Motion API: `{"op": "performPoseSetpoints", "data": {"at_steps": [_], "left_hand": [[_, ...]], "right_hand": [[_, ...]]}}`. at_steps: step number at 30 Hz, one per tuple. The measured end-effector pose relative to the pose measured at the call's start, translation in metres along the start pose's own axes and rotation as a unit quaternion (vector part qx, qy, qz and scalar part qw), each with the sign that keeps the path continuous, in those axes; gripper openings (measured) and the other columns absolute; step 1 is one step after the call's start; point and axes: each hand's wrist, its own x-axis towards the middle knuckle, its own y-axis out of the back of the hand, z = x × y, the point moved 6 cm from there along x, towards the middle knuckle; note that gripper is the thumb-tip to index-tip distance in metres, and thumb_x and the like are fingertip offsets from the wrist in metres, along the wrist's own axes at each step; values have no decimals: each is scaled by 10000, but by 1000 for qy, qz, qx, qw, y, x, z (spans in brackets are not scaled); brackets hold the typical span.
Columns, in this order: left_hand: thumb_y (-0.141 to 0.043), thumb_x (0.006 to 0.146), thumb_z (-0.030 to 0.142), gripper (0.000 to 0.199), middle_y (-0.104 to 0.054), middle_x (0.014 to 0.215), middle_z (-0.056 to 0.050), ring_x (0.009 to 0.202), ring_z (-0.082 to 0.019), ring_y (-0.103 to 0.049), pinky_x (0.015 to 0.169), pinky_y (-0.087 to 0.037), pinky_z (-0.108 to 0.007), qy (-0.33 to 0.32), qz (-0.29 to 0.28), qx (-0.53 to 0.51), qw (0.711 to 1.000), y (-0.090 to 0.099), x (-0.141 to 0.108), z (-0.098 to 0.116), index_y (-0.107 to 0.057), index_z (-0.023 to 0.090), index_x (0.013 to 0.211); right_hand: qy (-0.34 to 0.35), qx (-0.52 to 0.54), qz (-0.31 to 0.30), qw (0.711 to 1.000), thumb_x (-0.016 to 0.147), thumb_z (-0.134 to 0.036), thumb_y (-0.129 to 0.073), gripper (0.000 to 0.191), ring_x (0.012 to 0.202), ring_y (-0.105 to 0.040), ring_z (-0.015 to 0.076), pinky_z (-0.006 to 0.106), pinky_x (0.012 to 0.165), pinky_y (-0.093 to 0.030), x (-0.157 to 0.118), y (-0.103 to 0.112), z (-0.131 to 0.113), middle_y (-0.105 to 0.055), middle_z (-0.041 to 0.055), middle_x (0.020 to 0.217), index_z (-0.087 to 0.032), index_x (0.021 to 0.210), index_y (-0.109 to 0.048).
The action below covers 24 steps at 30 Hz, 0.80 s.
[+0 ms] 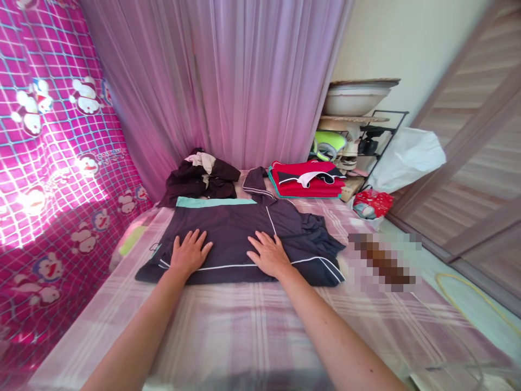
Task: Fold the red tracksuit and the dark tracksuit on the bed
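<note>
A dark jacket (232, 228) with white piping lies spread on the plaid bed sheet, its near side folded over in a long strip. Along its far edge shows a teal board or cloth strip (215, 202), partly covered by the jacket. My left hand (189, 252) rests flat on the left part of the fabric, fingers spread. Flat on the middle right part lies my right hand (268, 252), its fingers also apart. The collar (258, 182) points away toward the curtain, and one sleeve is bunched at the right.
Behind the jacket sit a crumpled dark clothes pile (203, 176) and a folded red garment stack (309, 179). A purple curtain (228, 81) hangs at the back, a pink patterned cloth (61, 163) at the left. A rack (391, 127) with basins stands back right; the bed sheet (228, 326) spreads in front.
</note>
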Motion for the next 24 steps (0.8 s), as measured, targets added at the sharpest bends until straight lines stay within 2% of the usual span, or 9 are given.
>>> {"op": "performPoseSetpoints", "data": {"at_steps": [4, 10, 17, 21, 24], "left_hand": [[-305, 964, 561, 646, -391, 1570, -117, 1454, -313, -330, 1182, -244, -518, 5, 0, -13, 1000, -3, -1, -18, -424, 213, 1496], [-280, 961, 591, 654, -418, 1556, -110, 1457, -309, -322, 1196, -199, -525, 4, 33, -17, 999, -5, -5, -18, -448, 231, 1481], [-343, 950, 601, 660, -397, 1567, -120, 1444, -316, -344, 1167, -273, -522, 26, -11, -55, 998, -12, 1, -21, -430, 228, 1487], [-356, 959, 555, 647, -429, 1540, -150, 1422, -319, -383, 1162, -300, -479, 2, -9, -47, 999, -7, 5, -21, -460, 162, 1463], [-329, 973, 510, 622, -485, 1500, -150, 1396, -286, -427, 1170, -306, -412, -36, 23, -47, 998, 5, 6, -27, -496, 116, 1425]], "right_hand": [[3, -10, 7, 1000, 1000, -535, -329, 567, 1471, -275, 252, 525, 1190, -141, 1, -2, 0, -331, 81, 1601, -282, 1500, -415], [4, -24, 15, 1000, 1005, -524, -327, 551, 1462, -295, 255, 523, 1183, -163, 1, -5, 1, -348, 78, 1593, -284, 1491, -432], [2, -30, 20, 999, 1005, -516, -337, 541, 1455, -307, 255, 529, 1172, -188, 1, -6, 1, -357, 76, 1588, -288, 1485, -440], [0, -28, 20, 999, 1006, -514, -330, 540, 1451, -313, 258, 533, 1172, -185, 1, -5, 1, -358, 78, 1588, -287, 1484, -441], [2, -24, 22, 999, 1006, -516, -328, 542, 1451, -313, 257, 531, 1173, -183, 1, -4, 0, -361, 82, 1586, -286, 1482, -444]]}}
